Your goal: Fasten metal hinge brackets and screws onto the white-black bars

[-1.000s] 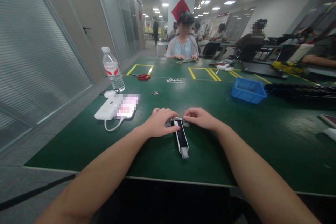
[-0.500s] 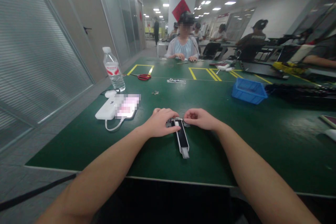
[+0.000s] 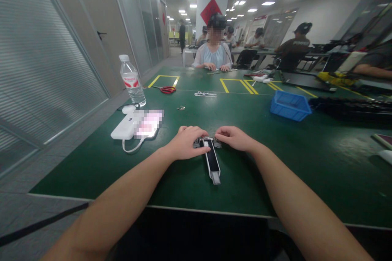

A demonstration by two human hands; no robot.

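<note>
A long narrow device (image 3: pixel 213 162) lies on the green table, with a black face, white edges and a grey tip at its near end. Across its far end runs a short metal crosspiece with small grey parts. My left hand (image 3: pixel 189 142) is closed around the left of that end, its thumb pressed on the black face. At the right end of the crosspiece is my right hand (image 3: pixel 234 138), its fingers curled and their tips pinched together. Whatever is between those fingertips is too small to make out.
Left of my hands are a white power bank (image 3: pixel 123 127), a cabled phone (image 3: pixel 150 124) and a water bottle (image 3: pixel 133 83). Small metal pieces (image 3: pixel 181 108), red-handled scissors (image 3: pixel 168 89) and a small clear packet (image 3: pixel 206 94) lie beyond. A blue bin (image 3: pixel 290 107) stands right. A person (image 3: pixel 213 55) sits opposite.
The fingers of my right hand have shifted slightly, and more of the grey part below them shows. My left hand and the device keep their place.
</note>
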